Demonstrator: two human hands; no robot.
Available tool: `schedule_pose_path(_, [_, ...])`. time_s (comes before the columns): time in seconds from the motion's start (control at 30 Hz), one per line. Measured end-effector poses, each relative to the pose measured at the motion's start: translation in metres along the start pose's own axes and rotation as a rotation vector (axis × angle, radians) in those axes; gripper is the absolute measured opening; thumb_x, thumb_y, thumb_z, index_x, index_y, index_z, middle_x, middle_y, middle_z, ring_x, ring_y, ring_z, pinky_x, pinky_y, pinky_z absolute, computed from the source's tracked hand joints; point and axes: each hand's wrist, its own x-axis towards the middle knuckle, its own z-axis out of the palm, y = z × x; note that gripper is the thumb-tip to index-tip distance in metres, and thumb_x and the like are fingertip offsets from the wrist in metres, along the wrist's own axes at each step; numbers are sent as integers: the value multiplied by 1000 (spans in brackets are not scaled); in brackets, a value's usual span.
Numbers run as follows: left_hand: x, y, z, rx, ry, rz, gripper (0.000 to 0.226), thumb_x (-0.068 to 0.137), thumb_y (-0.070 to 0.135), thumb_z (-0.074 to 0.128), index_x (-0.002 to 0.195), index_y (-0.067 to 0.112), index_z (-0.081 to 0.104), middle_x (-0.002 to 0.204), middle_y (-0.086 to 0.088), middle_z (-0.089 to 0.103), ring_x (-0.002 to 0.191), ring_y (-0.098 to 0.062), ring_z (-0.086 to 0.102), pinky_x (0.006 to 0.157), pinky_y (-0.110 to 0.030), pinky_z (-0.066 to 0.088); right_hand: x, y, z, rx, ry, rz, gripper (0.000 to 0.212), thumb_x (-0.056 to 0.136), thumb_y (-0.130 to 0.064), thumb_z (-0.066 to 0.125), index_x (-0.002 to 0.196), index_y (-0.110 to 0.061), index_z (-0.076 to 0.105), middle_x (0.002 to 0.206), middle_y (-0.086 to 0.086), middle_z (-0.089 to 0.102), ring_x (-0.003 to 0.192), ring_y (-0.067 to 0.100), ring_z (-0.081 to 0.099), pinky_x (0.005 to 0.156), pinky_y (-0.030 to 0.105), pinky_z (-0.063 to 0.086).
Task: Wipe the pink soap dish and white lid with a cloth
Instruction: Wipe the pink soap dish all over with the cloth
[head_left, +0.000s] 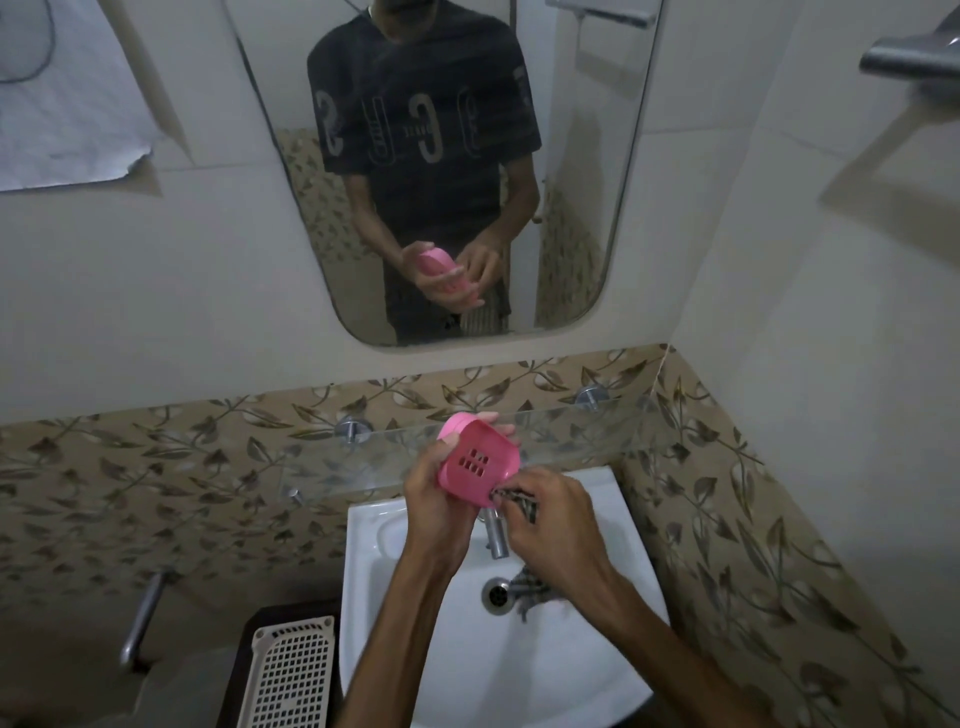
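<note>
At the far left a perforated white basket (293, 670) is seen beside the sink (395, 613), apart from the work. The pink soap dish (478, 465) is held up over the basin, just in front of the glass shelf (571, 431), so that any drips would likely fall into the sink rather than onto the floor. It is gripped by the left hand (441, 499), fingers curled round its back and rim, and is tilted with its slotted inside turned toward the camera, presumably so that the surface being cleaned can be watched. At the dish's lower right edge a dark patterned cloth (514, 501) is pinched by the right hand (556, 519), its fingers closed on the bunched fabric, which is pressed against the rim; 1 loose end is seen hanging down near the drain (497, 594). The tap (496, 535) is partly hidden behind both hands. The white lid cannot be found in this view, so that part of the task is judged still outstanding.
</note>
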Motion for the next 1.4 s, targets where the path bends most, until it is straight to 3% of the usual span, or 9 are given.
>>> schedule_pose_path(0.13, [-4,1,2,-8,-21,9,77,77,43,73,134,-7,56,129,-33,62,122,-44,58,103,-50,42,0,1,-1,28,-8,18,10,89,-17,73,92,-23,80,91,-6,74,84,7,65,77,32,57])
schedule_pose_path(0.27, [-2,0,0,-47,-14,42,75,73,44,76,128,-4,61,124,-30,64,122,-43,57,105,-50,43,-5,-5,5,160,-43,61,10,91,-20,69,90,-20,79,86,-6,76,81,8,68,77,40,59])
schedule_pose_path(0.43, [-4,-2,3,-118,-45,49,76,70,41,80,128,-3,61,123,-27,63,123,-44,53,103,-51,41,-8,-2,9,149,95,66,11,90,-14,74,93,-21,81,91,-7,75,86,4,65,80,32,57])
schedule_pose_path(0.67, [-8,-3,1,-159,-11,35,80,67,43,82,130,-3,60,126,-29,61,124,-45,53,100,-48,45,-10,1,9,144,68,78,14,92,-16,74,101,-24,81,94,-9,74,90,6,66,83,32,58])
schedule_pose_path(0.8, [-10,-3,-6,-170,25,28,84,72,42,79,137,-6,54,133,-34,55,133,-58,45,107,-56,37,-16,-2,9,295,-48,143,15,95,-24,71,102,-35,79,90,-27,75,92,-5,69,80,15,55])
schedule_pose_path(0.97, [-13,-3,-4,-163,-24,15,81,75,39,77,138,-5,53,136,-32,54,131,-46,46,107,-56,30,-13,2,4,337,-17,226,12,98,-27,68,99,-32,80,93,-22,77,91,-3,71,81,18,57])
schedule_pose_path(1.07, [-16,-3,-3,-108,-40,-5,76,77,38,76,136,-4,55,137,-31,55,132,-43,49,110,-53,33,-14,0,7,547,-14,352,18,98,-15,68,90,-24,81,89,-7,79,87,9,75,80,26,59])
schedule_pose_path(1.23, [-12,-3,-8,26,-194,-117,69,70,23,69,133,-4,58,153,-33,45,135,-41,45,109,-51,32,-11,0,11,826,35,706,15,92,-8,70,84,-12,82,84,5,81,76,13,74,62,14,54])
schedule_pose_path(1.4, [-6,3,-12,0,-209,-233,65,64,15,60,127,0,59,140,-27,56,124,-40,52,95,-47,46,-22,9,15,443,158,416,19,95,-17,69,82,-27,79,76,-13,77,71,3,71,63,17,53])
